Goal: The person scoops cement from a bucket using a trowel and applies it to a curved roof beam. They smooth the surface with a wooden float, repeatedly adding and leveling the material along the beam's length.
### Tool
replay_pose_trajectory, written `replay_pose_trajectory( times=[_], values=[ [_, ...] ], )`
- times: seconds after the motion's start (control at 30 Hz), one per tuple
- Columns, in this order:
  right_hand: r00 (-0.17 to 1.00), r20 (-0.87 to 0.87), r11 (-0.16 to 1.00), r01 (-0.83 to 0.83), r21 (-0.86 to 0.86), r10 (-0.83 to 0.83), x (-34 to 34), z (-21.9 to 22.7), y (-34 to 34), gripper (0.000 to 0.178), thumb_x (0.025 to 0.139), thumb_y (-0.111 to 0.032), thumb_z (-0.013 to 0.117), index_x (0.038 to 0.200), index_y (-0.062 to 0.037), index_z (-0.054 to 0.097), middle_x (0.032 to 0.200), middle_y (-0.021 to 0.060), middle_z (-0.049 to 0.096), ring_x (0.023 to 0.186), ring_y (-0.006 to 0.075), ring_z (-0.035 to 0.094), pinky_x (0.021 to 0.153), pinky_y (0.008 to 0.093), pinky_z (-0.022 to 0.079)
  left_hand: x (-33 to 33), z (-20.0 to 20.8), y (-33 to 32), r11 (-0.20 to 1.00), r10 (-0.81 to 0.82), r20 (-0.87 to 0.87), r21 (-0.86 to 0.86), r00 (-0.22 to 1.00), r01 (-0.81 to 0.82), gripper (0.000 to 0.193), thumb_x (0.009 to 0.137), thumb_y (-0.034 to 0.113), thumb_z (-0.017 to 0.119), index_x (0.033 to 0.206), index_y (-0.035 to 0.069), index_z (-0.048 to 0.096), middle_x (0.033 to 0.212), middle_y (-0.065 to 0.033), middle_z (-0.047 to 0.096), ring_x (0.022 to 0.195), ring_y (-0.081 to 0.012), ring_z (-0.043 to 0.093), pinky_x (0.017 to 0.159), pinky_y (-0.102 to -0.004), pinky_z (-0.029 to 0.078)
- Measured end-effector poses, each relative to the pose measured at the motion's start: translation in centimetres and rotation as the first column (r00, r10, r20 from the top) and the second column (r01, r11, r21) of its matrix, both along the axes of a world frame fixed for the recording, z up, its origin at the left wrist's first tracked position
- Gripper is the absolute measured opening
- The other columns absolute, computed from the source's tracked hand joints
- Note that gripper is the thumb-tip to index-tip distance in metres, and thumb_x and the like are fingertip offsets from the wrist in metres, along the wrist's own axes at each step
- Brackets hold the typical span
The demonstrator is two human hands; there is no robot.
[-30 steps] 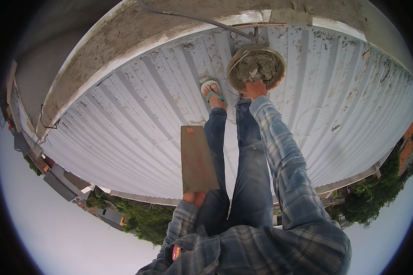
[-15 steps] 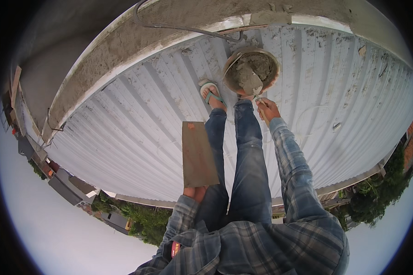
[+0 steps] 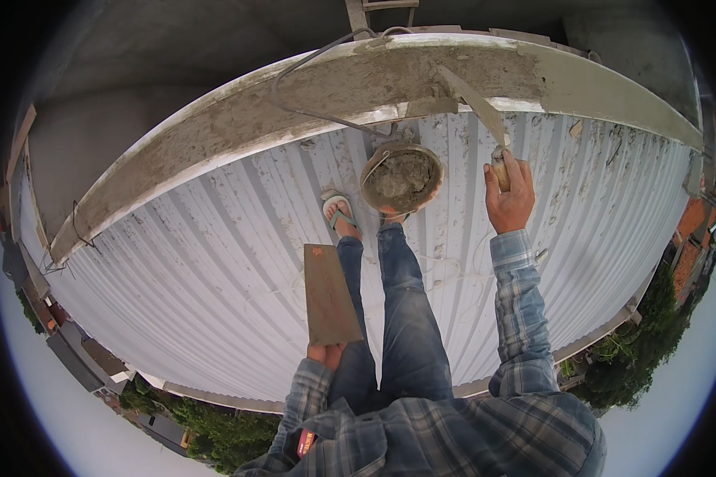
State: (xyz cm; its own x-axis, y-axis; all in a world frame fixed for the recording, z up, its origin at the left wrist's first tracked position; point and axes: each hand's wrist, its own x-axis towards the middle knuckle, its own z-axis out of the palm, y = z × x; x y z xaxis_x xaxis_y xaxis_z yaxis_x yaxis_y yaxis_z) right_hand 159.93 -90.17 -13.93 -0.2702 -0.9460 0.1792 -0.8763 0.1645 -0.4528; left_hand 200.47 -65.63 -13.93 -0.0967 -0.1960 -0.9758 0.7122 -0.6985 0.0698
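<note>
My right hand (image 3: 512,200) grips the wooden handle of a pointed trowel (image 3: 484,110). Its blade reaches forward and left over the ledge (image 3: 358,86), whose face is coated with grey mortar; whether the tip touches cannot be made out. My left hand (image 3: 327,354) holds a flat rectangular plastering float (image 3: 328,300) from beneath, near my left thigh; its broad face is up and its handle is hidden. Between my feet and the ledge stands a round bucket (image 3: 433,193) of wet mortar (image 3: 402,180), its wire handle folded down.
I stand on a ribbed metal roof (image 3: 239,278) with crumbs of mortar on it. A bent steel rod (image 3: 275,89) leans over the ledge at left of centre. A thin pale cord (image 3: 473,290) lies on the roof to the right. Treetops (image 3: 223,429) show past the roof edge.
My right hand has moved the trowel out of the bucket, forward and right, up to the ledge. The view has shifted toward the ledge. The float stays in my left hand.
</note>
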Motion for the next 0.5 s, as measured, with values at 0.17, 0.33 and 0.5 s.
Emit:
replay_pose_trajectory(
  times=[0.17, 0.33, 0.5],
  values=[
    [0.988, -0.098, 0.993, 0.118, -0.012, -0.119, -4.6, 1.5, -0.6, 0.035, 0.08, -0.013, 0.071, 0.114, -0.0093, 0.065, 0.094, 0.0092, 0.062, 0.083, 0.0293, 0.061, 0.072, 0.0388, 0.051, -1.1, -0.7, -0.5, 0.996, -0.071, 0.05, -0.056, 0.996, 0.074, 0.041, 0.097, 0.039, 0.055, 0.129, 0.013, 0.05, 0.127, -0.0055, 0.057, 0.111, -0.0219, 0.058, 0.083, -0.0339, 0.052],
    [0.878, 0.449, 0.98, 0.097, 0.174, -0.167, -0.7, 0.8, -2.0, 0.046, 0.086, -0.033, 0.062, 0.116, 0.0027, 0.058, 0.112, 0.0231, 0.062, 0.103, 0.0415, 0.058, 0.09, 0.0434, 0.046, 1.1, -2.8, 2.7, 0.997, 0.031, -0.054, -0.068, 0.998, -0.035, 0.046, 0.095, 0.035, 0.058, 0.132, 0.008, 0.049, 0.129, -0.0089, 0.057, 0.111, -0.0254, 0.059, 0.086, -0.0373, 0.055],
    [0.848, 0.407, 0.874, 0.124, 0.469, -0.339, 1.5, -0.7, 10.7, 0.041, 0.085, -0.029, 0.061, 0.116, -0.0032, 0.059, 0.106, 0.0225, 0.064, 0.098, 0.0414, 0.06, 0.087, 0.044, 0.048, 1.3, -2.6, 2.1, 0.997, 0.019, -0.123, -0.076, 0.992, -0.028, 0.046, 0.094, 0.032, 0.061, 0.131, 0.007, 0.05, 0.128, -0.0085, 0.058, 0.111, -0.0244, 0.059, 0.086, -0.0358, 0.055]
  ],
)
